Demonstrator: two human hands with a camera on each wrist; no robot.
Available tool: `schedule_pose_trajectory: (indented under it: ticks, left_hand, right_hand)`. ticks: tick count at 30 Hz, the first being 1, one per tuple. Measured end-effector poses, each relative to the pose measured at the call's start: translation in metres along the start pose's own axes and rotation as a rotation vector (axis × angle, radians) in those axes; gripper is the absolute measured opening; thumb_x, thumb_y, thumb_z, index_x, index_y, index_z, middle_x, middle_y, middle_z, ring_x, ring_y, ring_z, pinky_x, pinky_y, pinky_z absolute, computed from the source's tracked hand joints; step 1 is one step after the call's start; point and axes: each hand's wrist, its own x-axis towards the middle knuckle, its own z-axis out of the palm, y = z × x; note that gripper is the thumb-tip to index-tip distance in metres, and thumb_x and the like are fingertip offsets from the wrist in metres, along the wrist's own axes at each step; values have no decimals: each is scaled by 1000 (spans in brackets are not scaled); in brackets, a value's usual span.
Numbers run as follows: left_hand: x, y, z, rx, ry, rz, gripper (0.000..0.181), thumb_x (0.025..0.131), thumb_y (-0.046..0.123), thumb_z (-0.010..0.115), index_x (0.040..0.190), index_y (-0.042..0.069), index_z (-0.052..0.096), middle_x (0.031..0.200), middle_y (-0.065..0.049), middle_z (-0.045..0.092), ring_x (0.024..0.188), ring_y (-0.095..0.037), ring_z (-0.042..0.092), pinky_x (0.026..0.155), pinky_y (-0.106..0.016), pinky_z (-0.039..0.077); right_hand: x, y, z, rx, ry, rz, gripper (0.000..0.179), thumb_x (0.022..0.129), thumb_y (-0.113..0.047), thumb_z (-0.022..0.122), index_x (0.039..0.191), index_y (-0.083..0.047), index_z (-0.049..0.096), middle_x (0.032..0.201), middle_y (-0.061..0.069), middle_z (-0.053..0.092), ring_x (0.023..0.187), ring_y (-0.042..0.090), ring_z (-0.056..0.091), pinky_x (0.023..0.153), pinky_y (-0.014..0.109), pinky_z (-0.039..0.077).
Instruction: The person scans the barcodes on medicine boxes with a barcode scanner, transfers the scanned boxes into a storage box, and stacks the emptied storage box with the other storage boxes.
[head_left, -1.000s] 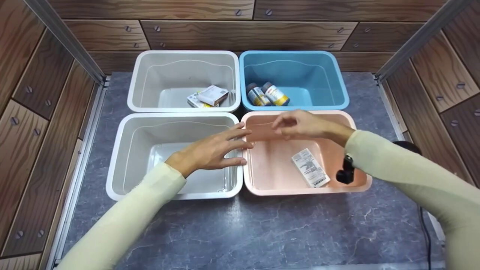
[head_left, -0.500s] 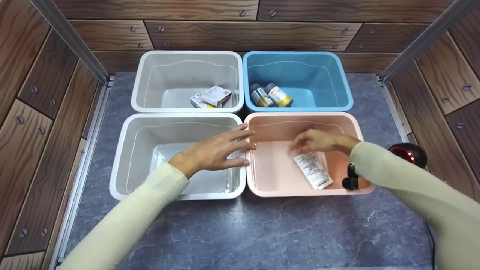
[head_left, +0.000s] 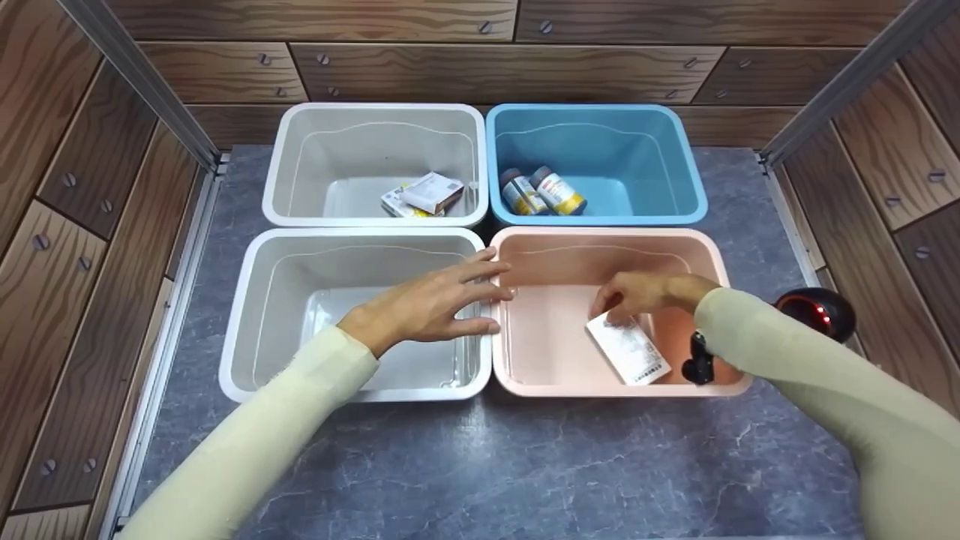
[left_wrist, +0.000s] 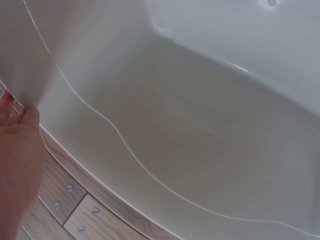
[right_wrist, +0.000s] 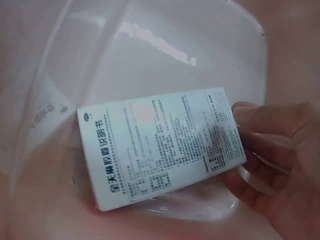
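In the head view my right hand (head_left: 636, 294) reaches down into the pink bin (head_left: 604, 391) and grips the far end of a white medicine box (head_left: 631, 351). Seen from the right wrist, the box (right_wrist: 162, 150) has fine printed text on its broad face, and the thumb and fingers close on its short end. My left hand (head_left: 431, 301) spreads its straight fingers at the rim between the front grey bin (head_left: 352, 394) and the pink one. From the left wrist, fingertips of that hand (left_wrist: 17, 150) meet the grey bin's edge.
Behind stand a second grey bin (head_left: 276, 161) with two flat boxes (head_left: 431, 193) and a blue bin (head_left: 686, 169) holding two brown bottles (head_left: 556, 189). A black device with red lights (head_left: 817, 313) is right of the pink bin. Wood-patterned panels surround the dark tabletop (head_left: 450, 465).
My right hand has gone down into the pink bin and taken hold of the medicine box, which is now slightly shifted. The left hand stays at the rim.
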Motion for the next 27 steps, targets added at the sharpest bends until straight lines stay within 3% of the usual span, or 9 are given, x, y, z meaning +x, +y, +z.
schedule_pose_trajectory:
  ticks: [5, 9, 12, 16, 19, 22, 27]
  left_hand:
    - [2, 2, 0, -10, -4, -11, 56, 108, 50, 66, 152, 16, 64, 175, -10, 40, 170, -33, 21, 135, -51, 32]
    - [3, 2, 0, -13, -2, -3, 56, 108, 50, 66, 152, 15, 64, 175, -11, 40, 170, -33, 21, 135, -51, 31]
    - [4, 1, 1, -10, 0, 4, 56, 108, 51, 66, 151, 16, 64, 175, -12, 41, 170, -34, 22, 135, -52, 31]
    - [4, 1, 2, -12, 7, 4, 55, 108, 51, 66, 150, 16, 65, 174, -13, 42, 169, -35, 22, 135, -52, 31]
    - [4, 1, 2, -13, 8, -3, 55, 107, 51, 66, 150, 16, 65, 174, -12, 42, 169, -35, 22, 135, -52, 31]
    - [3, 0, 2, -10, 4, -9, 56, 107, 52, 66, 151, 16, 65, 175, -10, 41, 170, -34, 22, 135, -52, 31]
    - [1, 0, 2, -1, 4, -9, 56, 108, 50, 67, 151, 15, 65, 175, -11, 41, 169, -33, 23, 136, -50, 30]
  right_hand:
    - [-4, -9, -9, -105, -8, -1, 31, 98, -6, 74, 129, -9, 79, 123, 9, 80, 104, 17, 68, 95, 35, 59]
    - [-10, -20, -15, -122, -17, -77, 27, 98, -6, 76, 125, -6, 80, 119, 13, 79, 101, 20, 69, 88, 33, 59]
    - [-19, -29, -20, -131, 31, -143, 28, 98, -7, 77, 126, -3, 78, 118, 15, 78, 104, 24, 71, 91, 37, 61]
    - [-42, -42, -30, -65, 161, -213, 30, 98, -5, 77, 128, 0, 76, 119, 16, 76, 108, 28, 71, 97, 39, 60]
    - [-65, -51, -36, 25, 274, -269, 29, 100, -5, 76, 129, -2, 74, 120, 15, 76, 109, 27, 72, 97, 34, 59]
    - [-87, -58, -35, 77, 398, -324, 29, 102, -5, 74, 131, -5, 72, 122, 13, 77, 110, 22, 72, 97, 27, 59]
    - [-117, -66, -24, 62, 614, -382, 29, 101, -2, 74, 129, -7, 74, 119, 9, 79, 106, 8, 70, 93, 16, 57]
